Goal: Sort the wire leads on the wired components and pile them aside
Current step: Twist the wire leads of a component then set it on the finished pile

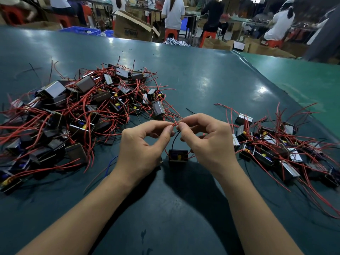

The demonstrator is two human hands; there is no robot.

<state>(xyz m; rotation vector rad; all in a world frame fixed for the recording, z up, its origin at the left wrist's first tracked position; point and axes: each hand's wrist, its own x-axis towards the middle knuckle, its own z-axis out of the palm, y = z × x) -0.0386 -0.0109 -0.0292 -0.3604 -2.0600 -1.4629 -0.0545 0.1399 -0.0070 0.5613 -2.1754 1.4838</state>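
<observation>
One small dark wired component (178, 156) hangs just above the green table between my wrists. Its red leads (175, 124) run up to my fingertips and a black lead curves beside them. My left hand (143, 144) pinches the red leads between thumb and forefinger. My right hand (206, 138) pinches the same leads from the other side, fingertips almost touching the left ones. A big tangled heap of wired components (73, 115) lies to the left. A smaller pile (281, 148) lies to the right.
The dark green table mat (202, 80) stretches ahead, with a lighter green strip (303, 74) at the right. A loose blue wire (110, 162) lies by my left wrist. Cardboard boxes, blue crates and several seated people are beyond the far edge.
</observation>
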